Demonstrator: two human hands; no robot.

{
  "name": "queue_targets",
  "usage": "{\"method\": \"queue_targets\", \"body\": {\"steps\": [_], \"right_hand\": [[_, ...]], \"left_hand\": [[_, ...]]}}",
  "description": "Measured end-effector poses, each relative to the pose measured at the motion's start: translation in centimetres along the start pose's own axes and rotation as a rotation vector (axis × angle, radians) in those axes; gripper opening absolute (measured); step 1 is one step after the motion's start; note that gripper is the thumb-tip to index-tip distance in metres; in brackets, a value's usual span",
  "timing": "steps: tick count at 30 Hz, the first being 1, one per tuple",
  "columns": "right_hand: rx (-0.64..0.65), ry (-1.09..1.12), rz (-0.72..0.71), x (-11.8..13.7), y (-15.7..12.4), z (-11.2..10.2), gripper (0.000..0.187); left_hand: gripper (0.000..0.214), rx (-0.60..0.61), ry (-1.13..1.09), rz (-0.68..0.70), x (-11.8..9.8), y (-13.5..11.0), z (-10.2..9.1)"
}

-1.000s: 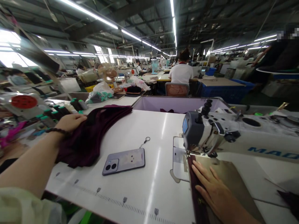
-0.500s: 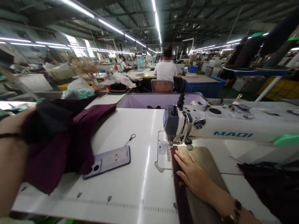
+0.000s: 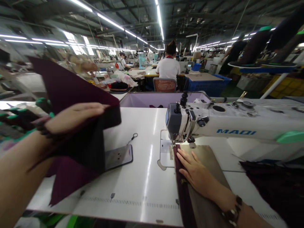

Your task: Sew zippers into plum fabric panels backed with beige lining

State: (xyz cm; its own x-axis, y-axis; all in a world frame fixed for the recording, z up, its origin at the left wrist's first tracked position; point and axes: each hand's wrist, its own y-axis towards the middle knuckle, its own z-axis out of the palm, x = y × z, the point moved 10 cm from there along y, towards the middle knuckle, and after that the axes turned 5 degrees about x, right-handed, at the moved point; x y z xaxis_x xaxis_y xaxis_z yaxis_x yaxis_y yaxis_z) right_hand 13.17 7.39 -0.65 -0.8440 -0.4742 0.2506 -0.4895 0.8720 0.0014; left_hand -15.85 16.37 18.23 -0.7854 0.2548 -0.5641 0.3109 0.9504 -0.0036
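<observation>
My left hand (image 3: 78, 114) is closed on a maroon fabric piece (image 3: 71, 90) with a dark underside, holding it up over the left of the table; the fingertips are partly hidden by the cloth. My right hand (image 3: 196, 171) lies flat with fingers stretched on a maroon strip (image 3: 184, 199) and the tan-brown panel (image 3: 207, 155) beside it. The strip's far end is by the needle area of the white sewing machine (image 3: 232, 122). A small brass-coloured part (image 3: 183, 181) shows on the strip below my fingers. The lifted fabric partly covers a phone (image 3: 121, 156).
The white table (image 3: 142, 186) has a ruler scale along its front edge. Dark fabric (image 3: 266, 183) is heaped at right. Behind the table is a lilac-lined bin (image 3: 142, 100). Thread cones (image 3: 253, 50) stand upper right. A person in white (image 3: 168, 68) sits ahead.
My left hand has moved right and inward with the maroon fabric, which now spreads upward and covers more of the phone. My right hand and the strip have stayed nearly in place.
</observation>
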Motion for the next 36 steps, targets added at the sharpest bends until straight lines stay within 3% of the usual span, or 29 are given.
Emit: {"method": "queue_targets", "body": {"steps": [3,5,7,9,15,19,22,26,28,31,36], "right_hand": [[-0.012,0.001,-0.005,0.2,0.0,-0.4,0.049],[-0.011,0.003,0.000,0.3,0.0,-0.5,0.049],[0.000,0.005,0.008,0.3,0.0,-0.7,0.049],[0.018,0.002,0.012,0.4,0.1,-0.8,0.050],[0.050,0.004,0.028,0.5,0.1,-1.0,0.052],[0.038,0.004,0.018,0.5,0.1,-1.1,0.052],[0.031,-0.005,0.007,0.6,0.1,-1.1,0.050],[0.042,-0.017,0.015,0.6,0.1,-1.1,0.050],[0.043,-0.023,0.013,0.6,0.1,-1.1,0.050],[0.033,-0.032,0.006,0.6,0.0,-1.1,0.050],[0.033,-0.040,0.009,0.7,0.0,-1.2,0.050]], "left_hand": [[0.047,0.363,-0.114,0.100,-3.1,0.3,9.9],[0.049,0.524,-0.119,0.173,-4.8,0.1,16.1],[0.049,0.546,-0.060,0.261,-5.8,0.0,20.1],[0.052,0.523,0.016,0.331,-6.0,0.1,22.3],[0.061,0.495,0.402,0.458,-4.3,0.0,24.8],[0.077,0.467,0.454,0.487,-4.5,-1.3,25.2],[0.091,0.475,0.385,0.524,-5.4,-3.3,25.2],[0.106,0.643,0.337,0.630,-6.7,-7.8,26.6],[0.101,0.645,0.405,0.605,-6.9,-9.1,27.3],[0.086,0.547,0.496,0.544,-7.1,-9.7,27.8],[0.060,0.451,0.425,0.562,-7.4,-9.4,27.1]]}}
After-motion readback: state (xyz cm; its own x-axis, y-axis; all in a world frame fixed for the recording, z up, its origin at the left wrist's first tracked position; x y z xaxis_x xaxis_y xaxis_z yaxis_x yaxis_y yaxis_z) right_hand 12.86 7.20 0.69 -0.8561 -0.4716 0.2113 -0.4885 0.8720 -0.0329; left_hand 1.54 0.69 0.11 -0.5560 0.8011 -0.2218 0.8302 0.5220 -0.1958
